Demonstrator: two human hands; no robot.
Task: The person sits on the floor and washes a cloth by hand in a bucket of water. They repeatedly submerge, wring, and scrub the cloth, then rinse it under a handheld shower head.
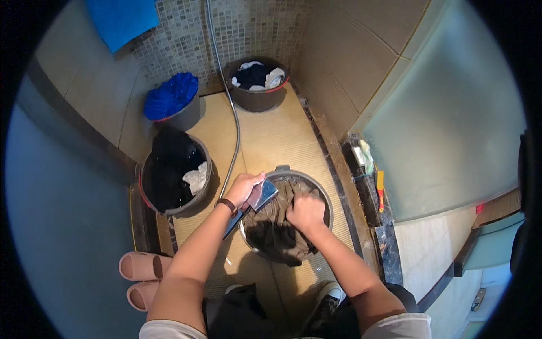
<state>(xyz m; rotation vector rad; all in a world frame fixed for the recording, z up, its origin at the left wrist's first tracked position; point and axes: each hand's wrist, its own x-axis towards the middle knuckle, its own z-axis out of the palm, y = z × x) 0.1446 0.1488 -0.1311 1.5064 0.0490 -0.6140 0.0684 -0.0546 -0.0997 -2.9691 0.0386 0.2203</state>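
Right hand [307, 214] is clenched on brown cloth [275, 214]; left hand [243, 189] closes around a blue object [267, 195], kind unclear.
Pink slippers [148, 289] lie at left. The cloth fills a grey tub [329, 198]. Beyond, at left, a bucket [195, 210] holds black clothes [169, 164], a smaller pail [186, 117] blue fabric [172, 96]; farthest, a basin [259, 101] holds dark and white laundry [252, 75].

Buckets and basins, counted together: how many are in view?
4: the basin near centre, the black-cloth bucket at left, the blue-topped bucket beyond it, and the far bucket at the back. None looks hidden.
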